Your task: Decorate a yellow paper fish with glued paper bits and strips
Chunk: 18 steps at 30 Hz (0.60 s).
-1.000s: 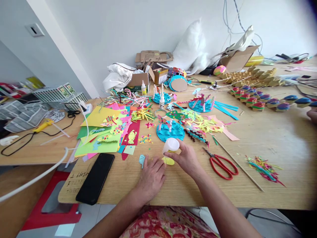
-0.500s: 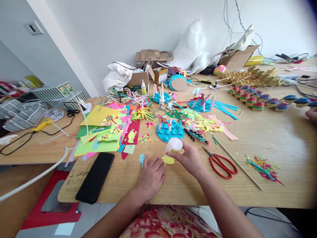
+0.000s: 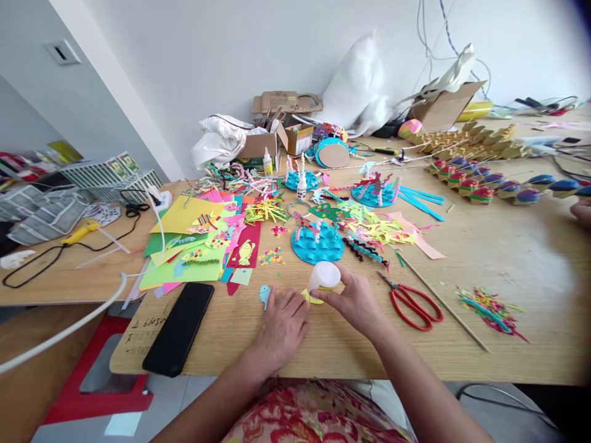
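My right hand [image 3: 353, 300] grips a translucent white plastic bottle [image 3: 325, 274], tilted with its round end facing up. The bottle's lower end is hidden; it is over a yellow paper cutout [image 3: 314, 296] on the table. My left hand [image 3: 284, 323] lies flat, palm down, fingertips at the cutout's left edge. Just left of those fingers is a small blue paper fish [image 3: 264, 297]. Beyond the bottle stands a blue round base [image 3: 317, 244] with a wavy surface and a spotted red fish on twisted posts.
Red-handled scissors [image 3: 415, 303], a thin wooden stick [image 3: 443, 303] and a pile of coloured scraps [image 3: 490, 312] lie to the right. A black phone [image 3: 179, 329] and coloured paper sheets [image 3: 170, 274] are at left. A small glue bottle [image 3: 301, 186] stands farther back. Another person's hand [image 3: 582, 211] shows at the right edge.
My right hand has lowered the bottle slightly toward the yellow cutout. My left hand stays almost still.
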Tool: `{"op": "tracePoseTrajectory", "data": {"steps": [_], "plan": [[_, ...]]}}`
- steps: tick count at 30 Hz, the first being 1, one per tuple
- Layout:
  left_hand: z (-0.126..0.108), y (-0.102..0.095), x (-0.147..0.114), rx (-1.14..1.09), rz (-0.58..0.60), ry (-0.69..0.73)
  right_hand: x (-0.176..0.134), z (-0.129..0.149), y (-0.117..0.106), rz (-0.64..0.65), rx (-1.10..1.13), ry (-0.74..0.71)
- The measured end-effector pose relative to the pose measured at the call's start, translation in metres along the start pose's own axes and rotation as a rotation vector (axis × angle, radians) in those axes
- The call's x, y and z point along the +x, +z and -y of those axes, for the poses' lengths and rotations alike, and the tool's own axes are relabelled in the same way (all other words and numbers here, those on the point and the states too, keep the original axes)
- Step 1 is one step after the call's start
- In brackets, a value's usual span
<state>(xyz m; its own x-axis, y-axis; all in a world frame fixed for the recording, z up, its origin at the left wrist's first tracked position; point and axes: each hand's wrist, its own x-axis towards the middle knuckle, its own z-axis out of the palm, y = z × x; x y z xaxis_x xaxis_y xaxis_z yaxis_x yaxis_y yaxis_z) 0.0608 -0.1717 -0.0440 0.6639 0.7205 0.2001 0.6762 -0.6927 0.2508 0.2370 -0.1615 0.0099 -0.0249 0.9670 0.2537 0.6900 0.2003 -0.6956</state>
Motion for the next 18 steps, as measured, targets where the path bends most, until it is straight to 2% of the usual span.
{"op": "tracePoseTrajectory", "data": {"steps": [18], "plan": [[-0.0024,-0.0065,0.0007,0.020,0.021,0.000,-0.0062,0.0001,0.0011,-0.016,0.051,0.003]]}}
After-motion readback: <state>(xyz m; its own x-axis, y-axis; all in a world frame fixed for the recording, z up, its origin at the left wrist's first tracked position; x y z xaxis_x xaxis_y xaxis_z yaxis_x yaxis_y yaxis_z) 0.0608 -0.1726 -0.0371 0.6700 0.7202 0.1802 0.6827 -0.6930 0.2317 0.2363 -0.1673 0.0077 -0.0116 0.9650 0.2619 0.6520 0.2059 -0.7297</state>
